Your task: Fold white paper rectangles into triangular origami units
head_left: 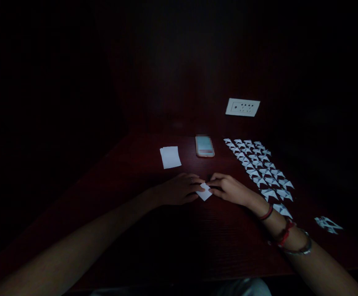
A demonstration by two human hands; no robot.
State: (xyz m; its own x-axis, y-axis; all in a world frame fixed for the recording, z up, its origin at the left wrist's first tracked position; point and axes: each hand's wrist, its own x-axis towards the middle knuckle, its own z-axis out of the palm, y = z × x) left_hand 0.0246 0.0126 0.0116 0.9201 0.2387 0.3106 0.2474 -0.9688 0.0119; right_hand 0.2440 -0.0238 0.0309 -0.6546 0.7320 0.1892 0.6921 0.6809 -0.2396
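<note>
A small piece of folded white paper [205, 195] lies on the dark red table with one corner pointing towards me. My left hand [179, 190] comes in from the left, its thumb and index finger pressing on the paper's upper left part. From the other side, my right hand [230, 190] has its thumb and fingertips closed at the paper's right edge. Fingertips cover part of the folds, so their exact shape is hard to tell. Bracelets and a red band circle my right wrist.
Square white sheets [170, 157] lie stacked beyond my left hand. A phone [205, 146] with a blurred screen rests further back. Rows of folded paper pieces [254, 164] stand at right, close to my right forearm; a small paper cluster [328, 225] lies nearer. A wall socket [242, 107] is behind.
</note>
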